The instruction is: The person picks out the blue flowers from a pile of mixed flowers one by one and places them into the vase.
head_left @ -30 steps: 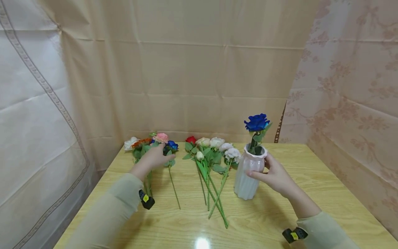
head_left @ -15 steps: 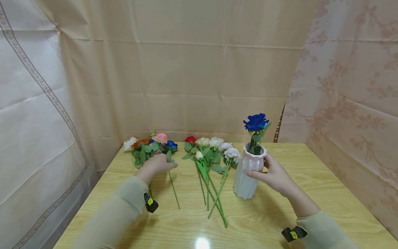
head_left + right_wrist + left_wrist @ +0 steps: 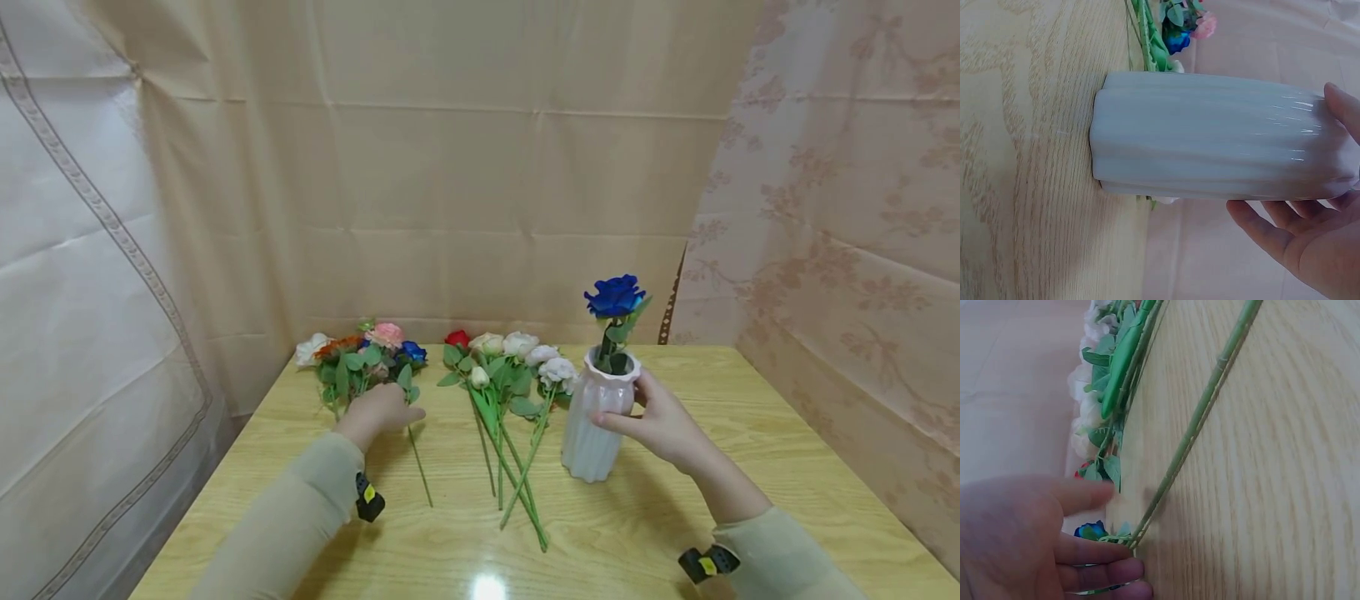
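Observation:
My left hand (image 3: 377,412) is low over the left group of flowers, its thumb held apart from the fingers. In the left wrist view, the fingertips are right at a thin green stem (image 3: 1191,428) lying on the table, with the thumb raised off it. A blue rose (image 3: 413,351) lies just beyond that hand. My right hand (image 3: 663,425) grips a white ribbed vase (image 3: 596,433) near its neck, thumb in front and fingers round the side. The vase stands on the table, and another blue rose (image 3: 615,297) with green leaves rises from its mouth.
Pink (image 3: 386,336), orange (image 3: 340,346) and white (image 3: 311,349) flowers lie at the left back. Between the hands is a second group, with a red rose (image 3: 457,338), several pale blooms (image 3: 519,343) and crossed stems (image 3: 528,483). Behind the wooden table (image 3: 637,542) hangs a beige curtain (image 3: 480,192).
My left hand has come back from over the flower heads, toward me and lower, to the stem beside it. The right hand keeps holding the vase in the same place.

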